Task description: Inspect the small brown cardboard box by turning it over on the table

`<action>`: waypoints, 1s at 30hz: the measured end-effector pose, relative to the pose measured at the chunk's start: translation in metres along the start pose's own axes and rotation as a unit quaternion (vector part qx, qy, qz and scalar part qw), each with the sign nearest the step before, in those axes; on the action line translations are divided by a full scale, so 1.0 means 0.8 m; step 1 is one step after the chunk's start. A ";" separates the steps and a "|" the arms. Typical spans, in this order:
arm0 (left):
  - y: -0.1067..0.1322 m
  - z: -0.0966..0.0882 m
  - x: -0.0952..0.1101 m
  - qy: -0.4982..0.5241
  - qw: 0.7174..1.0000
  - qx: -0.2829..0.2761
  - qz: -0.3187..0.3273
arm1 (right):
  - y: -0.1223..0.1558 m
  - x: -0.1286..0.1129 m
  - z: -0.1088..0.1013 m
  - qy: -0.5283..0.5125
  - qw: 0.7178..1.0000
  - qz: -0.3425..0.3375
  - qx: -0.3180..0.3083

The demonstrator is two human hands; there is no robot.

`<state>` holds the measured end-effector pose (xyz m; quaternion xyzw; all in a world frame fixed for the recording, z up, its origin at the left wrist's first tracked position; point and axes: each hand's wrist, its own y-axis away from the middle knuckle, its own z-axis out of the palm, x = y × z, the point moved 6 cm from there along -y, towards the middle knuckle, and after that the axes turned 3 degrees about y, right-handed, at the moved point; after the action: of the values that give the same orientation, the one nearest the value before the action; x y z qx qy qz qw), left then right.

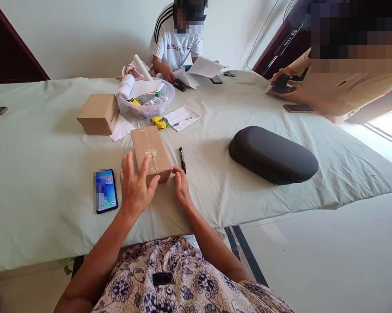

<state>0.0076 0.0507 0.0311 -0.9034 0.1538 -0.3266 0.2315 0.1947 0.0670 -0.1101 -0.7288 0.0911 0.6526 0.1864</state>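
Note:
A brown cardboard box (152, 148), its top seam covered with clear tape, lies on the cloth-covered table in front of me. My left hand (135, 189) is raised at the box's near left side, fingers spread, holding nothing. At the near right corner is my right hand (181, 187), its fingertips by the box's edge and its fingers extended. Whether those fingertips press on the cardboard is hard to make out. A black marker (182, 160) lies just right of the box. To the left of my left hand rests a phone (106, 191) with its screen lit.
Behind are a second cardboard box (98, 114), a plastic basin (169, 98) of rolls and tools, a yellow tape measure (159, 122) and a printed form (184, 118). A dark case (274, 154) lies right. One person (178, 48) handles papers; another (346, 87) holds a black device.

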 end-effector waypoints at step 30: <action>0.061 0.050 -0.132 0.239 0.945 0.107 -0.198 | -0.007 -0.050 0.024 0.008 0.983 -0.130 -0.130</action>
<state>-0.0506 0.0675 -0.0761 -0.7810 -0.0133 -0.5865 0.2142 0.1740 0.0754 -0.0714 -0.7575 -0.0885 0.6234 0.1727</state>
